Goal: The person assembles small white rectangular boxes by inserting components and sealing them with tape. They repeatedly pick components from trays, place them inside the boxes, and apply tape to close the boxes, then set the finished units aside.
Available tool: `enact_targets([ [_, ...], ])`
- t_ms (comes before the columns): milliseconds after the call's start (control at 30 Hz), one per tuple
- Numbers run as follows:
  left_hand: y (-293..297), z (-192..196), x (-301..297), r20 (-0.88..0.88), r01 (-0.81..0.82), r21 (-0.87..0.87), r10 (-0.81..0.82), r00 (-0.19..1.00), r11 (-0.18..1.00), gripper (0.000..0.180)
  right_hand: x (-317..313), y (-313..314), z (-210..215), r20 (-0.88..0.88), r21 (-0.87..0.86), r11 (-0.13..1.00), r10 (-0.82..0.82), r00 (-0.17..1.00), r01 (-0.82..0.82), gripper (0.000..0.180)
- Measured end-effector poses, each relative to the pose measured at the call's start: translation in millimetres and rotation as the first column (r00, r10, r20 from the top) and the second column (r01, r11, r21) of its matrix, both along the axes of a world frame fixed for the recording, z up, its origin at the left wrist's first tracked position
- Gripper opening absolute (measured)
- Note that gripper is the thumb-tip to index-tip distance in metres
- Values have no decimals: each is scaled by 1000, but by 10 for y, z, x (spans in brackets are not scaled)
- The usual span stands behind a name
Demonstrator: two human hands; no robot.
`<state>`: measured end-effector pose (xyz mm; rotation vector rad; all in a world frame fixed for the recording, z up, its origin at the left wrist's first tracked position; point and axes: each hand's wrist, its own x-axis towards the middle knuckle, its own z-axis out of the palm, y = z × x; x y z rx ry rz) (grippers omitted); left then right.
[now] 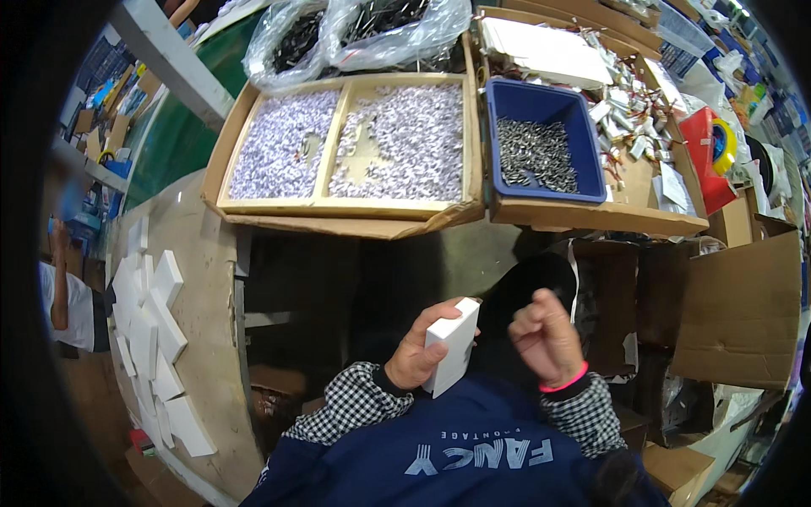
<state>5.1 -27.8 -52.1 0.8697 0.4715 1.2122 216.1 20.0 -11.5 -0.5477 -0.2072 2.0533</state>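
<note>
From the head camera: the left hand (414,353) grips a small white box (452,345), fingers clamped on it, near the body; the box stands tall, tipped a little; the right hand (547,338) is just to its right, fingers curled together, holding nothing I can see; far off, a blue bin (591,160) holds dark metal bits; a cardboard tray (338,206) holds pale bits.

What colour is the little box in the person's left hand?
White. The small box in the left hand shows plainly in the head view.
</note>
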Motion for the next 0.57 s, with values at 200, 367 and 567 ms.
enact_targets([
  [200, -50, 44, -59, -49, -73, 40, 75, 996, 997, 56, -454, -227, -78, -75, -20, 982, 188, 979, -190, 53],
  [367, -25, 53, -63, -46, -90, 134, 97, 994, 987, 61, -501, -206, -65, 47, 40, 977, 209, 977, -211, 65],
  [567, -16, 117, -22, -4, -54, 122, 55, 998, 991, 63, -461, -173, -4, 167, 66, 964, 243, 956, -257, 64],
])
